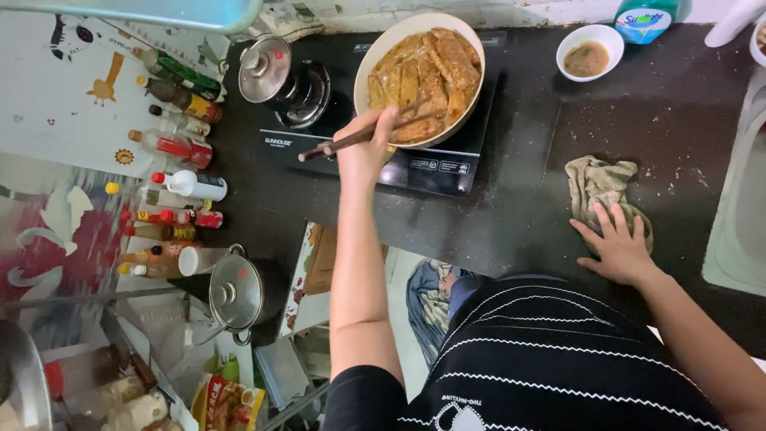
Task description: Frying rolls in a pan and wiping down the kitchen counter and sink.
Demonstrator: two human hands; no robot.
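Here the dark table (519, 207) fills most of the view, running from nine o'clock to three o'clock. At twelve o'clock on it sits a black cooktop (447, 164), and on that rests a cream pan (367, 64) full of browned, sauced strips of food (427, 80). At eleven o'clock a small steel pot with a lid (267, 72) stands on the cooktop's left side. At seven o'clock, lower down, a larger lidded pot (235, 291) sits beside a crowd of sauce bottles (171, 148) that line the table's nine o'clock edge.

A crumpled grey-green cloth (598, 183) lies at three o'clock on the table. The right hand (618, 247) lies flat on the table, fingers (606, 219) spread and released, with the tips touching the cloth's lower edge. A small white bowl (590, 52) of brownish sauce stands at one o'clock, just beside a blue-green bottle (642, 20).

The left hand (363, 152) is at the pan's near rim, fingers clenched around dark chopsticks (359, 137). Their tips reach into the food at the pan's six o'clock side, while the butt ends stick out toward nine o'clock.
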